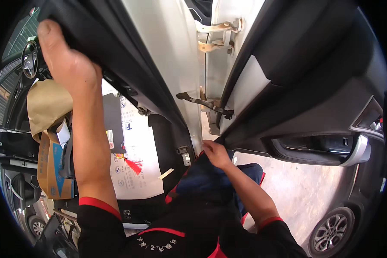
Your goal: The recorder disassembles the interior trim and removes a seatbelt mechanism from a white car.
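My left hand [69, 64] reaches up and wraps round the black pillar trim [96, 32]; its thumb shows and the other fingers are mostly hidden behind. The white car pillar [163, 47] runs down the middle beside that trim. Low at the pillar's edge, my right hand [216, 154] has its fingers bent together against the body. What they pinch there, if anything, is too small to make out. Just above it, a dark door check strap [205, 104] joins the pillar to the open door [309, 99]. A metal latch striker [185, 155] sits left of my right hand.
Door hinges [219, 36] show at the top. Inside the car are a printed white paper mat [135, 180], a cardboard box [51, 172], brown paper [47, 103] and a red tassel [134, 165]. A steering wheel [29, 60] is far left. Another car's wheel [332, 232] stands lower right.
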### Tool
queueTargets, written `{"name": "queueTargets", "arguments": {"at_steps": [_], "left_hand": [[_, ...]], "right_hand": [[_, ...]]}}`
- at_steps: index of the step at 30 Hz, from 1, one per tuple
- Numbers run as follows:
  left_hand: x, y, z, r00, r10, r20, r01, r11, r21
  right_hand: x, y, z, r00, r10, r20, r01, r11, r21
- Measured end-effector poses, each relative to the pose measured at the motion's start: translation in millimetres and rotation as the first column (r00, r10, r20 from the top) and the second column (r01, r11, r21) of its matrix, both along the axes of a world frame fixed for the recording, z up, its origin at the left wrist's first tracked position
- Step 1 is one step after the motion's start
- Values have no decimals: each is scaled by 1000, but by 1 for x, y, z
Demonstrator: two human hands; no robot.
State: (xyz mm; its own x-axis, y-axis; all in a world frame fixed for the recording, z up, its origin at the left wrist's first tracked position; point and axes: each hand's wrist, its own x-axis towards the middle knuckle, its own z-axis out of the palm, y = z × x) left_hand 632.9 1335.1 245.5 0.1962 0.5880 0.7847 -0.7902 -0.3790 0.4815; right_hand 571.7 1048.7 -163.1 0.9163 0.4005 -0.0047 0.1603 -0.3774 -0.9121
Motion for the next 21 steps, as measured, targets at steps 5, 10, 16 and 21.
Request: {"name": "queueTargets", "arguments": {"at_steps": [5,10,16,21], "left_hand": [[-4,2,0,998,45,-34,-45,999,12],[-48,13,-75,792,611,3,-536,693,482],[-126,-47,-394,149,-757,-636,-343,564,-752],[-122,-64,-536,168,-976,-142,-546,27,-837]], "right_hand": [[17,62,-78,959,37,-281,-50,998,-40],[20,97,-111,968,6,-251,-86,948,-308],[20,90,-102,967,-21,-253,-77,926,-369],[17,92,-98,956,-26,-292,-81,934,-348]]}}
